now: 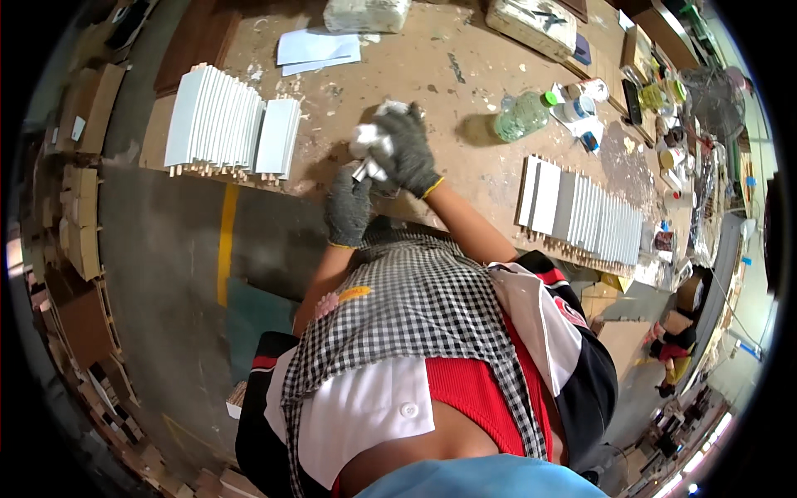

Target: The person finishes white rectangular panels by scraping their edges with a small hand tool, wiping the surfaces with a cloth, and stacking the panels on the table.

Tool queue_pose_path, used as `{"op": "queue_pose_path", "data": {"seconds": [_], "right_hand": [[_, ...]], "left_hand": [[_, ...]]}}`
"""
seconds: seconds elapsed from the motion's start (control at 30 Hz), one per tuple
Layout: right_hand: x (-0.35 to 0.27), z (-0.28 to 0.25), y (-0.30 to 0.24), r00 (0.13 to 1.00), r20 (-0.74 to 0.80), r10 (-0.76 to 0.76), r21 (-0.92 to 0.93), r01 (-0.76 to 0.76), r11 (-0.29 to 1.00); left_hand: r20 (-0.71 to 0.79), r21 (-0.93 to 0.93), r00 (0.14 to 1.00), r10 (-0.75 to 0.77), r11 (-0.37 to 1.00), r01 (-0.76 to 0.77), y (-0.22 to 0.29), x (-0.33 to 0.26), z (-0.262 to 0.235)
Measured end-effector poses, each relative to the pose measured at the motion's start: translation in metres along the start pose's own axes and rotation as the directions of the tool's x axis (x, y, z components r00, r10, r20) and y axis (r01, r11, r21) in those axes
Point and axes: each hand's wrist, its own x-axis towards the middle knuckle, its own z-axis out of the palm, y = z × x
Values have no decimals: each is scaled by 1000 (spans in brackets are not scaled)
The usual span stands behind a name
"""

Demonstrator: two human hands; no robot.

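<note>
Both my hands wear dark grey knitted gloves with yellow cuffs and meet over the near edge of the workbench (332, 95). My right hand (405, 149) is closed on a crumpled white cloth (365, 139), part of it bulging out on the left side. Just below, my left hand (349, 206) pinches a narrow white piece (371, 170), which touches the cloth. Most of that piece is hidden by the gloves, so its full shape cannot be made out.
White slats with wooden end pegs (212, 116) stand in a row at left, beside a smaller group (278, 137). More white and grey slats (581, 212) line the right. A green-capped bottle (523, 116), paper sheets (318, 50) and a stained white block (531, 25) lie beyond.
</note>
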Motion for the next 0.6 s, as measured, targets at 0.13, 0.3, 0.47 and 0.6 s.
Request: {"op": "queue_pose_path", "data": {"seconds": [0.13, 0.3, 0.47, 0.6], "right_hand": [[3, -4, 90, 837, -79, 541, 479, -444, 757], [-17, -54, 135, 697, -224, 681, 390, -576, 718], [-5, -59, 21, 872, -95, 481, 287, -439, 852], [-36, -1, -25, 926, 336, -170, -72, 205, 976]], "left_hand": [[139, 167, 988, -69, 985, 45, 27, 8, -7], [197, 223, 898, 394, 874, -432, -39, 4, 1], [178, 14, 979, 95, 995, -99, -38, -6, 5], [285, -399, 931, -227, 855, 330, -87, -3, 28]]}}
